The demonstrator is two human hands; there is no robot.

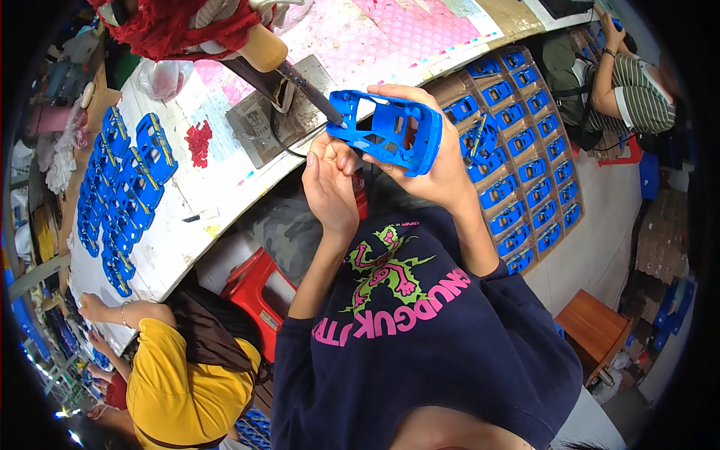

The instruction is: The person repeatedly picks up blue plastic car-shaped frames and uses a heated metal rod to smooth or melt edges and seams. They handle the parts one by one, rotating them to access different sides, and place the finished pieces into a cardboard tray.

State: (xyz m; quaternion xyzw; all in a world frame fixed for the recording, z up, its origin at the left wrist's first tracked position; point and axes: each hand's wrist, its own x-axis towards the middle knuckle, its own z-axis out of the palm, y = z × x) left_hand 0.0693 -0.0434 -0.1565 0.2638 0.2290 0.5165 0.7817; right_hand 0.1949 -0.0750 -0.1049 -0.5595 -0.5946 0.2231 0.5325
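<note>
A blue plastic toy car body shell (384, 148) is held up in front of me, over the table's front edge. My right hand (444, 169) wraps round its right end, thumb and fingers on opposite sides. At the shell's left end, my left hand (331, 191) has its fingers curled against the lower edge; part of their grip is hidden. A dark rod (309, 91) slants down from the upper left, its tip meeting the shell's left end. Above, the rod runs into a tan cylindrical piece (264, 49) bundled in red cloth (176, 26).
More blue car shells (124, 191) lie grouped on the white table (176, 251), near small red pieces (198, 142). At right, a cardboard tray (501, 96) holds rows of shells. A red stool (255, 292) and a yellow-sleeved person (187, 386) are at left; another person (637, 94) sits upper right.
</note>
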